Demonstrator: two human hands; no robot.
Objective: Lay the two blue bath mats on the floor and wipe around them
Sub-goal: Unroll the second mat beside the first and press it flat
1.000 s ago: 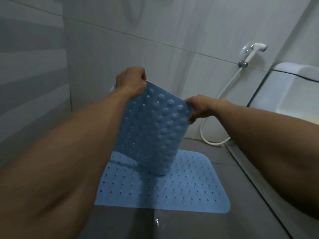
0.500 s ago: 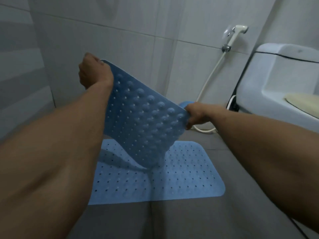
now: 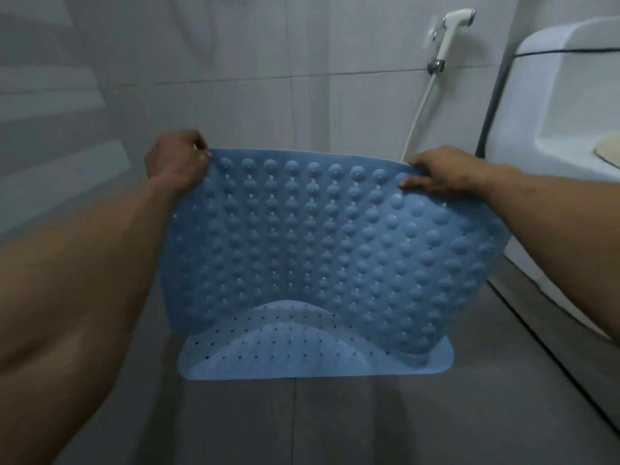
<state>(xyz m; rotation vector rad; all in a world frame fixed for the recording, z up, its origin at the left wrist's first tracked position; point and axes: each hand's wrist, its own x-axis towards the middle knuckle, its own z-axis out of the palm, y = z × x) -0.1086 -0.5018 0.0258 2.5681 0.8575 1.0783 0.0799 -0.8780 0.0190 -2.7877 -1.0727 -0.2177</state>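
I hold a blue rubber bath mat [image 3: 322, 243] spread wide in the air, its suction-cup side facing me. My left hand [image 3: 176, 159] pinches its top left corner and my right hand [image 3: 443, 171] grips its top right corner. The mat hangs down and curves, its lower edge near the floor. Beneath and behind it a second blue bath mat [image 3: 302, 357] with small holes lies flat on the grey floor, mostly hidden by the held one.
A white toilet [image 3: 553, 112] stands at the right. A white bidet sprayer [image 3: 453, 25] hangs on the tiled back wall with its hose running down. A grey tiled wall closes the left side. Dark grey floor tiles [image 3: 335, 424] lie in front.
The held mat has turned from a narrow, tilted hang to a wide, level spread. My left hand dropped lower and my right hand moved right, stretching the top edge.
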